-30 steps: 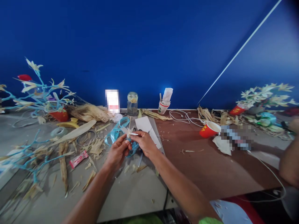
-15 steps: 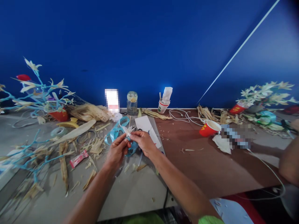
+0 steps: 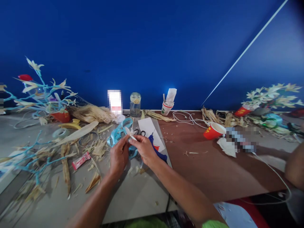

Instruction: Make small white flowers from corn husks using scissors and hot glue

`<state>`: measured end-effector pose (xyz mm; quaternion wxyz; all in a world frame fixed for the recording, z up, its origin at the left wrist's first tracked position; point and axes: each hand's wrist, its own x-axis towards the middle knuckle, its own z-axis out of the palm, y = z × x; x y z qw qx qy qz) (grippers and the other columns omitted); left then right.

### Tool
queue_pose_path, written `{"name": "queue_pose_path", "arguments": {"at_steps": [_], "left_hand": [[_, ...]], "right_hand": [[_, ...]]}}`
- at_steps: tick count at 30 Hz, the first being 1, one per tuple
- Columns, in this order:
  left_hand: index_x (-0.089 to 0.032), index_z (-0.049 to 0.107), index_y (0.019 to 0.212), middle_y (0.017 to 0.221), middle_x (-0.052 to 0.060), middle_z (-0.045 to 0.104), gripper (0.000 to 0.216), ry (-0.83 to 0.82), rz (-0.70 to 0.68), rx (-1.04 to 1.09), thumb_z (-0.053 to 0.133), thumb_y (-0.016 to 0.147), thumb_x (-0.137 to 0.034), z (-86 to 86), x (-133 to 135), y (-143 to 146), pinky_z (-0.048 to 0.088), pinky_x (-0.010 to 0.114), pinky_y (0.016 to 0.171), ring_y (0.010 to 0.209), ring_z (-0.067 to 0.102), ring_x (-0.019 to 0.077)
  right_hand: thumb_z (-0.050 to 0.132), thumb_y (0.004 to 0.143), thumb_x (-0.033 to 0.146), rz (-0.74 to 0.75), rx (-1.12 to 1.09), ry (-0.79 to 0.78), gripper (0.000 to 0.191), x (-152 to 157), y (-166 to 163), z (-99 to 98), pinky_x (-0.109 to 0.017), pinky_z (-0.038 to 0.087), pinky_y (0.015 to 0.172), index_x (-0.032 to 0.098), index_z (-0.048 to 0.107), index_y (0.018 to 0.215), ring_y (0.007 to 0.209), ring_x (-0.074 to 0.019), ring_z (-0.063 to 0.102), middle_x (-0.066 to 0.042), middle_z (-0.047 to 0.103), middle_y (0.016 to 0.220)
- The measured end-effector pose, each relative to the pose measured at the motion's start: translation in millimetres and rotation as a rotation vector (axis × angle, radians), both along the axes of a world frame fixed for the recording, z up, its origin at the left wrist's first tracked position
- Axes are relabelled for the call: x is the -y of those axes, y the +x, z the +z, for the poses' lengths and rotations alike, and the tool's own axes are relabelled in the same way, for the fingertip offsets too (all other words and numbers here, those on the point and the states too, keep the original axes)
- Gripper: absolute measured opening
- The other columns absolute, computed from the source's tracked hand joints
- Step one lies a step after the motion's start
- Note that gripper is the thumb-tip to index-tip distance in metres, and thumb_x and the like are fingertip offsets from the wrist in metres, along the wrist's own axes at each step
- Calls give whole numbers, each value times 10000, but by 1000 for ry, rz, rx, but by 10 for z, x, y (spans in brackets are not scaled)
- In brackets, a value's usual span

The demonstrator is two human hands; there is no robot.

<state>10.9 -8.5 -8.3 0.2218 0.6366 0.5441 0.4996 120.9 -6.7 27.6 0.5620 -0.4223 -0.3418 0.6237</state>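
Note:
My left hand (image 3: 120, 155) and my right hand (image 3: 143, 148) meet over the grey table (image 3: 133, 196), both pinched on a small pale husk flower (image 3: 129, 132) held between the fingertips. Its petals stick up above my fingers. Light blue ribbon (image 3: 117, 133) lies coiled just behind and under my hands. Black-handled scissors (image 3: 138, 132) rest on a white sheet (image 3: 150, 128) right behind the flower. A dark blue glue gun (image 3: 156, 151) shows under my right wrist.
Husk scraps and blue-wrapped branches with husk flowers (image 3: 35, 88) cover the left side. A glass jar (image 3: 135, 104), a cup with tools (image 3: 167, 106), a white cable (image 3: 187, 117) and a tipped red cup (image 3: 213, 131) lie further back. Another person's arm (image 3: 294, 167) shows at the right edge.
Both hands drew slightly nearer and turned the flower, so its petals now point up-left. The glue gun under my right wrist has come into sight.

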Motion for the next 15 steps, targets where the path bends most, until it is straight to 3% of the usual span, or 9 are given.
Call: {"name": "queue_pose_path", "arguments": {"at_steps": [3, 8, 11, 15], "left_hand": [[-188, 656, 1086, 1056, 74, 693, 318, 51, -43, -90, 479, 831, -254, 4, 0, -9, 478, 301, 797, 896, 640, 200], [-221, 686, 1022, 998, 79, 701, 269, 7, -105, -59, 539, 798, -231, 31, 19, 25, 461, 304, 797, 886, 631, 219], [-221, 673, 1053, 916, 64, 709, 308, -107, -130, 159, 615, 751, -236, 73, 39, 67, 463, 290, 743, 791, 629, 200], [-189, 530, 1237, 617, -15, 636, 561, -322, -238, 559, 677, 707, -298, 155, 55, 84, 392, 218, 485, 473, 512, 110]], "right_hand": [[721, 563, 290, -54, 1, -23, 180, 5, -17, 4, -245, 406, 671, 154, 677, 672, 601, -99, 512, 25, 614, 614], [743, 543, 335, -140, 36, -98, 228, -24, -12, -35, -234, 390, 599, 156, 611, 597, 544, -86, 474, 35, 558, 555], [742, 528, 342, -156, 24, -130, 244, -44, 12, -52, -239, 385, 559, 160, 605, 614, 535, -97, 478, 31, 560, 550], [755, 506, 345, -66, -20, -130, 272, -60, 101, -14, -242, 351, 500, 160, 601, 632, 485, -97, 457, 41, 544, 515]]}}
